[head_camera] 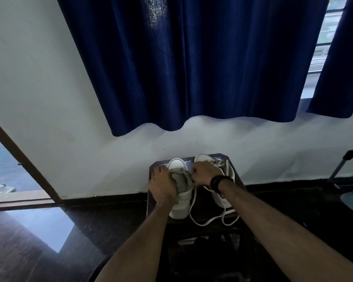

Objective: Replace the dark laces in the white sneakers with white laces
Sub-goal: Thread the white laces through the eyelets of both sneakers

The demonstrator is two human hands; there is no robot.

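Two white sneakers stand side by side on a small dark table [153,200] against the wall. My left hand [162,185] grips the left sneaker [180,200] along its left side, near the tongue. My right hand [205,173] is curled over the gap between the shoes and pinches a white lace [193,202] at the left sneaker's top eyelets. The lace's loose ends loop down across the table front. The right sneaker [222,200] lies partly under my right wrist, which wears a black band. No dark lace shows.
A dark blue curtain [192,68] hangs above the table, and a window shows at the right. An open doorway [6,169] with a sandal outside is at the left. A metal stand [346,161] sits at the right. The floor is dark and glossy.
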